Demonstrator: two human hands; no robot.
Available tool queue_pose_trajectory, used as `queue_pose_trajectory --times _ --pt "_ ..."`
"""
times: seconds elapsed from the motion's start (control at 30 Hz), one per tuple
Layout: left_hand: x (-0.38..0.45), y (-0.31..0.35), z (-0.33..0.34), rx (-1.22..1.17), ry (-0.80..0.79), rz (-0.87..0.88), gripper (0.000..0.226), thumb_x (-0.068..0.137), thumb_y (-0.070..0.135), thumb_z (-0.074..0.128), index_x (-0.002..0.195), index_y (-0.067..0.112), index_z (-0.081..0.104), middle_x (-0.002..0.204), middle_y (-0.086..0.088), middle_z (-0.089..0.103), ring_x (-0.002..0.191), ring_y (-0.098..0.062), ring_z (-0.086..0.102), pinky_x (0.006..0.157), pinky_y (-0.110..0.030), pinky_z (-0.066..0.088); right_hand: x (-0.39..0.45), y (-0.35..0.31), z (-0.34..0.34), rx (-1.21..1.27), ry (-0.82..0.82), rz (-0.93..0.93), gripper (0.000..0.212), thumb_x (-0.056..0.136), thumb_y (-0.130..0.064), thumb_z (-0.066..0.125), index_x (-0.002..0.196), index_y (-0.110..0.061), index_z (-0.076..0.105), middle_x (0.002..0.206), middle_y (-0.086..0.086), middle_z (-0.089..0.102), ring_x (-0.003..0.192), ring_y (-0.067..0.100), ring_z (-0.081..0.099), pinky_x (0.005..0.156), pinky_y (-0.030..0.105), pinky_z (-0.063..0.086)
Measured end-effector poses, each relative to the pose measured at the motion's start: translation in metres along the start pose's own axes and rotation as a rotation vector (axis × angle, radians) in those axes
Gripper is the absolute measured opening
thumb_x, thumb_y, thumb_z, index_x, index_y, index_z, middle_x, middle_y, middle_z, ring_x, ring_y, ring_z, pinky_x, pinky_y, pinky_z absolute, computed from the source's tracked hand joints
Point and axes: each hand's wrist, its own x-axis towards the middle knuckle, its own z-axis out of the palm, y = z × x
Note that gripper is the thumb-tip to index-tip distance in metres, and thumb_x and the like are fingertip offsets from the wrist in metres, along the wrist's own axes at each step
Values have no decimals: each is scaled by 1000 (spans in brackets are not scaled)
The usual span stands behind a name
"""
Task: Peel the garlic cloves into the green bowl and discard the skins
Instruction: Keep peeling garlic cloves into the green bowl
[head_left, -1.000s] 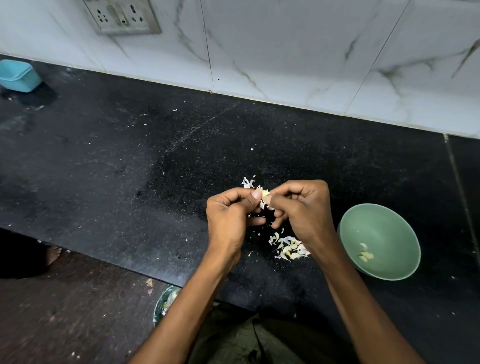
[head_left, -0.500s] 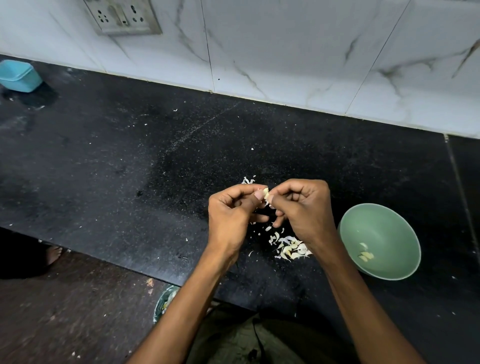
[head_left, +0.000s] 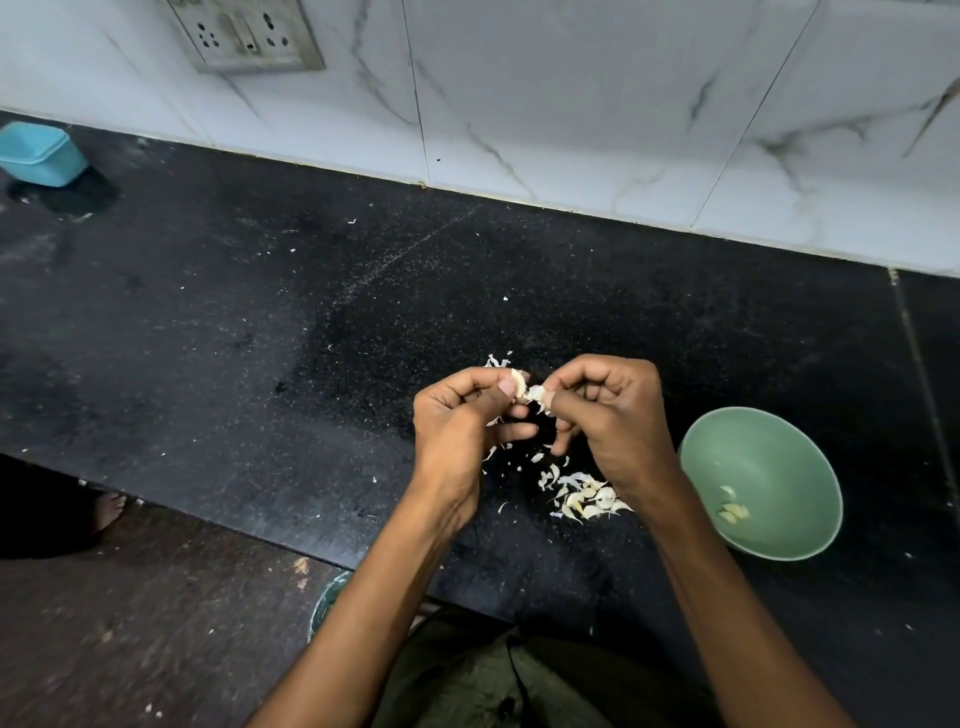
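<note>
My left hand (head_left: 465, 421) pinches a pale garlic clove (head_left: 518, 383) between thumb and forefinger above the black counter (head_left: 260, 322). My right hand (head_left: 610, 415) pinches a strip of white skin (head_left: 537, 395) that hangs off the clove. Under my right wrist a heap of loose skins (head_left: 582, 499) lies on the counter. The green bowl (head_left: 810, 457) stands to the right of my right hand with a few peeled cloves (head_left: 732, 509) in its bottom.
A blue plastic box (head_left: 41, 153) sits at the counter's far left by the marble wall. A wall socket (head_left: 249, 34) is above it. Below the counter's front edge, a round bin (head_left: 324, 603) shows beside my left forearm. A bare foot (head_left: 106, 512) stands at left.
My hands have drawn slightly apart, and the skin is now stretched between the clove and my right fingers. Bowl and skin heap have not moved.
</note>
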Motion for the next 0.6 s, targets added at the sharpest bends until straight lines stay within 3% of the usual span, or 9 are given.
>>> queue_pose_trajectory --times 0.17,0.27,0.37,0.53,0.6 --pt "1 0 -2 -15 -4 -3 13 90 -9 62 88 -1 72 76 -7 68 65 -14 63 55 -28 58 2 1 -3 -6 -5 16 8 81 -6 66 75 -5 72 59 9 62 43 23 59 42 26 48" --pt "1 -2 -2 42 -9 31 16 88 -11 65 87 2 73 76 -7 69 66 -15 64 58 -30 60 3 0 -1 -22 -18 16 12 83 -14 65 78 -7 74 67 15 64 50 21 59 44 34 53" --pt "1 -3 -2 147 3 108 13 89 -10 66 93 -1 74 78 -7 72 65 -20 67 62 -33 61 2 -2 1 -106 -23 -3 12 89 -17 73 78 -12 74 65 0 68 48 20 62 45 45 57" --pt "1 -8 -5 326 9 207 16 90 -4 69 92 8 79 88 -9 77 77 -34 74 73 -51 62 2 -6 4 -218 3 -18 12 91 -9 75 79 -9 74 66 -4 72 46 19 67 45 26 52" --pt "3 -10 -7 395 25 233 14 87 3 72 92 14 79 89 -4 78 81 -34 74 71 -54 62 3 -7 5 -229 11 -6 12 91 -6 75 79 -9 75 66 -5 72 47 18 68 45 28 55"
